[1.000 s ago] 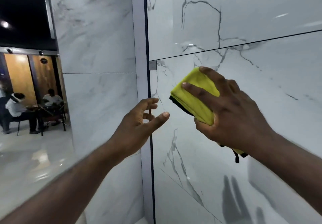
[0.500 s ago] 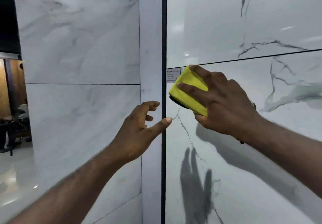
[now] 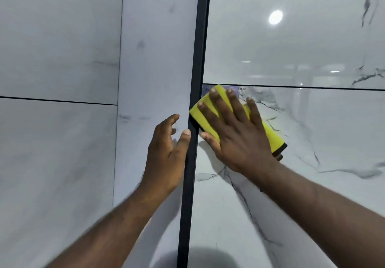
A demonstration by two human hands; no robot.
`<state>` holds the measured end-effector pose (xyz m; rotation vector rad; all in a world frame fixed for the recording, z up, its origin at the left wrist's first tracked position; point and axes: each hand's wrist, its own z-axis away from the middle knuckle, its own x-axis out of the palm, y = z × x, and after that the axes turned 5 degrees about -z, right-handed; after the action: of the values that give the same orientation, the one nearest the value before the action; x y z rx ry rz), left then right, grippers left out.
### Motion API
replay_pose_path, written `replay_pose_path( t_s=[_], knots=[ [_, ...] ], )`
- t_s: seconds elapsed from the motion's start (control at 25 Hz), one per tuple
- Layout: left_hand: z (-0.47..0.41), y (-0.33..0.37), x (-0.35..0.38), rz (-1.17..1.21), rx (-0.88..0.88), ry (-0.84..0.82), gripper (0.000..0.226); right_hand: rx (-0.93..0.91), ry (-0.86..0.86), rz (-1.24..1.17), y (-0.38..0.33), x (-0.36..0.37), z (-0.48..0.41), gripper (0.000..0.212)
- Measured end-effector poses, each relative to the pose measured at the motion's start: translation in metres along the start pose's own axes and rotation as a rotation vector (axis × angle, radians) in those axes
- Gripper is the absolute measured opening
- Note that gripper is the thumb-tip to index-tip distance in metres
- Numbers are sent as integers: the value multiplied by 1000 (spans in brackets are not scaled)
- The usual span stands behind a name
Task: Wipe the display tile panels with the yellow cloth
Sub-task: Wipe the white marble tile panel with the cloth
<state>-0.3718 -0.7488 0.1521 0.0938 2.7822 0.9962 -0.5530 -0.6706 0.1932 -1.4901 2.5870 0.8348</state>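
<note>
1. Right hand (image 3: 235,134): fingers straight and spread, palm down on the yellow cloth (image 3: 203,118), pressing it flat against the tile. It is not curled round the cloth.
2. The cloth is folded into a thick pad with a dark edge (image 3: 280,149) at its lower right end. It lies aslant, its upper end toward the top left.
3. The cloth sits in the upper left corner of the lower right panel (image 3: 312,184), just under the thin dark horizontal joint (image 3: 312,87) that parts this panel from the upper right panel (image 3: 291,44). Its left corner reaches the dark vertical strip (image 3: 200,38).
4. A small label (image 3: 239,90) sits just below the joint in the same corner. The cloth and the fingertips cover most of it, and the print is too small to read.
5. Left hand (image 3: 166,155): relaxed and holding nothing. The thumb tip lies against the dark vertical strip and the fingers are loosely bent over the narrow side panel (image 3: 158,48) to its left. I cannot tell whether the fingertips touch the tile.
6. The hands are close together, with only the strip between the two thumbs.
7. Both right panels are glossy white marble with grey veins. A round light reflection (image 3: 275,17) shows on the upper one.
8. Left of the narrow panel are two wider pale panels, upper (image 3: 58,38) and lower (image 3: 52,163), parted by a thin horizontal line.
9. A soft dark shadow (image 3: 208,257) lies on the lower right panel at the bottom edge.
</note>
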Motion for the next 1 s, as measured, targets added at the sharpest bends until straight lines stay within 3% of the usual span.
replay_pose_path(
  t_s=[0.16, 0.24, 0.36, 0.4, 0.52, 0.56, 0.6, 0.76, 0.84, 1.0],
  knots=[
    [-16, -19, 1, 47, 87, -74, 48, -269, -64, 161, 13, 1, 34, 63],
    [-32, -29, -4, 68, 163, -66, 46, -137, 14, 223, 30, -13, 24, 61],
    [-46, -35, 1, 104, 195, -73, 60, 267, 137, 133, 13, -15, -7, 60],
    [-48, -34, 6, 94, 202, -89, 65, 257, 127, 119, 1, -9, -11, 59],
    [-54, -30, 13, 0, 309, -155, 71, -86, -7, 179, 3, 0, 22, 57],
    [-58, -31, 13, -38, 357, -165, 72, -108, -25, 200, 14, -5, 39, 57],
    [-62, -32, 13, -72, 404, -167, 73, -49, 2, 223, 27, -12, 48, 57],
    [-75, -12, 35, -189, 621, -124, 71, 468, 179, 166, 60, -34, 6, 59],
    [-78, 5, 52, -219, 688, -92, 71, 463, 182, 129, 50, -32, -12, 59],
    [-81, 3, 69, -433, 893, -18, 74, 281, 103, 192, 47, -21, 70, 59]
  ],
)
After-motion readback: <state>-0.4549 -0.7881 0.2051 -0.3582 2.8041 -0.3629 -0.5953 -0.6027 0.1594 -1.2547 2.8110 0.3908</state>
